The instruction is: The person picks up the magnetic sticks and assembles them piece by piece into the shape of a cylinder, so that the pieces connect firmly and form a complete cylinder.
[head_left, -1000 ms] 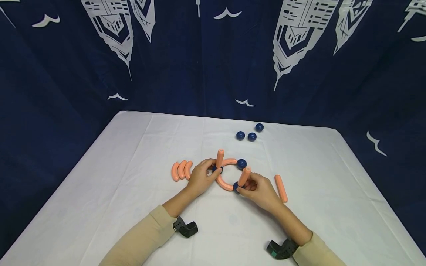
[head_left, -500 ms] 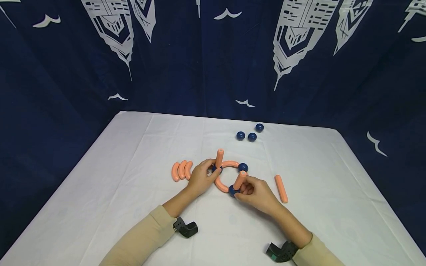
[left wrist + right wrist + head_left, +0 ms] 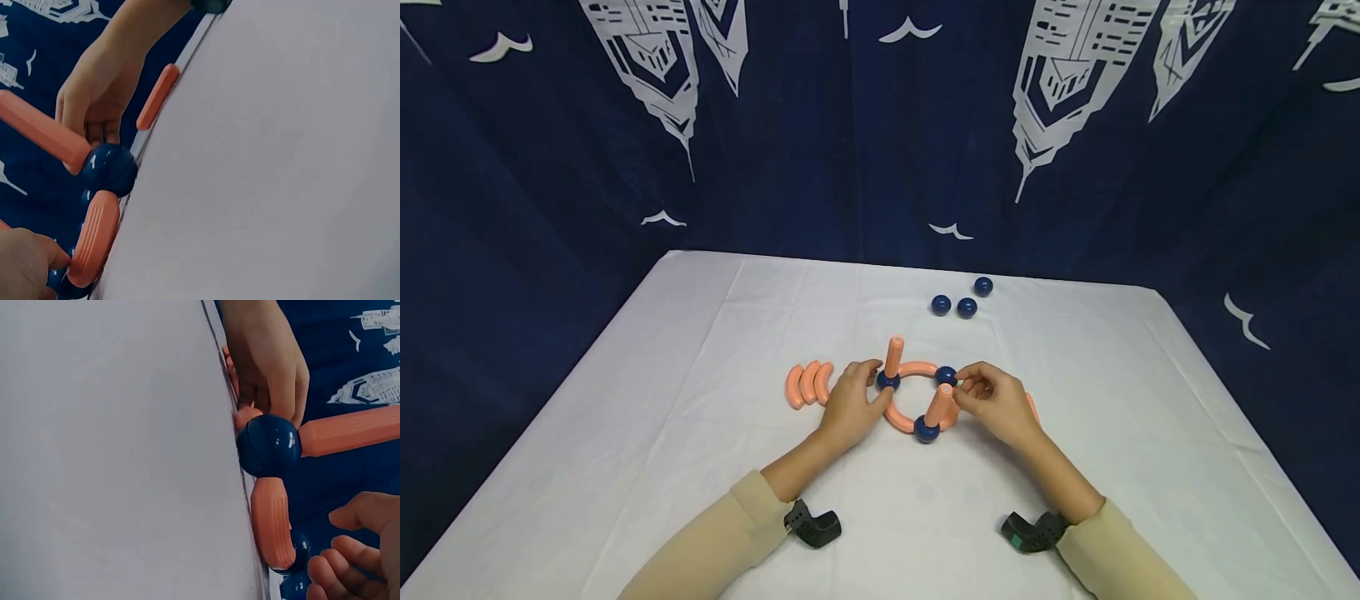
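Observation:
A ring of curved orange rods [image 3: 898, 419] and blue balls lies on the white table. One orange rod [image 3: 893, 356] stands upright on the left ball [image 3: 888, 381]; another [image 3: 938, 406] rises, tilted, from the near ball [image 3: 927, 428]. My left hand [image 3: 852, 402] is around the left ball, thumb and fingers spread loosely at its sides. Close to the right ball [image 3: 946, 377] is my right hand [image 3: 996, 402], its fingertips beside the ball. In the right wrist view, that hand's thumb and fingers [image 3: 350, 556] are apart with nothing held.
Several curved orange rods [image 3: 808, 383] lie left of my left hand. Loose blue balls [image 3: 967, 307] sit near the table's far edge. A straight orange rod [image 3: 158, 97] lies right of the ring, partly behind my right hand in the head view. A dark blue curtain [image 3: 857, 167] hangs behind.
My right hand has let go of the near ball and moved up to the right ball. My left hand has eased back slightly, showing more of the left ball. The ring has turned slightly.

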`<state>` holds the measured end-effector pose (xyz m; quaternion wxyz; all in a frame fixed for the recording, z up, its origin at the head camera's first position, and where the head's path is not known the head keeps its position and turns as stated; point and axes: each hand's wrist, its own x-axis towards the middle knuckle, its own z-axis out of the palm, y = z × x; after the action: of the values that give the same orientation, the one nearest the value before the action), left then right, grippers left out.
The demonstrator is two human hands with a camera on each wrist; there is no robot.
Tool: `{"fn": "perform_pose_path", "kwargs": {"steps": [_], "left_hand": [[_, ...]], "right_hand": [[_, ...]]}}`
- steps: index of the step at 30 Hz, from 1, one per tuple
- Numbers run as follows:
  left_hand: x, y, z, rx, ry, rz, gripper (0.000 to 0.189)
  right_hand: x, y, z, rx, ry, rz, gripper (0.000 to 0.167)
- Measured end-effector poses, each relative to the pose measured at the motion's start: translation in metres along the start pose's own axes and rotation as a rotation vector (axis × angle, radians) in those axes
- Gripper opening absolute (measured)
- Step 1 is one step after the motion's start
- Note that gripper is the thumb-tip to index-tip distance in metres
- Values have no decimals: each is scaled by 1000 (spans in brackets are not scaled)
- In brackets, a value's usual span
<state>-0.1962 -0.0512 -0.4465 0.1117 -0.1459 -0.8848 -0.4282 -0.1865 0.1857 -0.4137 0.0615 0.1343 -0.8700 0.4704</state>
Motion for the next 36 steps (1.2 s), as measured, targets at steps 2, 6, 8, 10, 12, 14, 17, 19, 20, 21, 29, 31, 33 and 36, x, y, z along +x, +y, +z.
{"fn": "perform_pose_path", "kwargs": {"steps": [2, 6, 8, 10, 12, 14, 17, 19, 20, 21, 29, 31, 33, 36], "left_hand": [[-3, 3, 0, 28, 0, -24, 41], [-8, 9, 0, 61, -3, -52, 40], [-9, 11, 0, 68, -9, -60, 40], [-8, 13, 0, 68, -20, -65, 42], [-7, 14, 0, 76, -28, -59, 44], [-6, 15, 0, 78, -30, -52, 44], [-2, 15, 1, 89, -18, -35, 42], [0, 15, 0, 88, -11, -37, 40], [1, 15, 0, 87, -9, -43, 40], [3, 14, 0, 86, -8, -50, 40], [15, 12, 0, 69, -13, -81, 34], [17, 11, 0, 72, -15, -83, 33], [19, 10, 0, 74, -16, -78, 32], [22, 10, 0, 73, -16, -60, 32]], "right_hand": [[4, 2, 0, -27, 27, 11, 19], [11, 6, 2, -71, 29, 36, 24], [14, 8, 4, -85, 22, 50, 27], [17, 10, 5, -91, 14, 65, 28], [19, 11, 7, -96, 10, 75, 28], [21, 11, 8, -102, 11, 79, 28], [23, 12, 9, -110, 12, 81, 27], [23, 12, 9, -111, 12, 87, 27], [23, 13, 9, -110, 11, 92, 27], [23, 13, 9, -112, 8, 95, 27], [20, 12, 6, -117, 3, 109, 24], [19, 12, 6, -117, -1, 120, 24], [18, 11, 5, -113, -5, 127, 24], [16, 10, 5, -114, -1, 128, 24]]}}
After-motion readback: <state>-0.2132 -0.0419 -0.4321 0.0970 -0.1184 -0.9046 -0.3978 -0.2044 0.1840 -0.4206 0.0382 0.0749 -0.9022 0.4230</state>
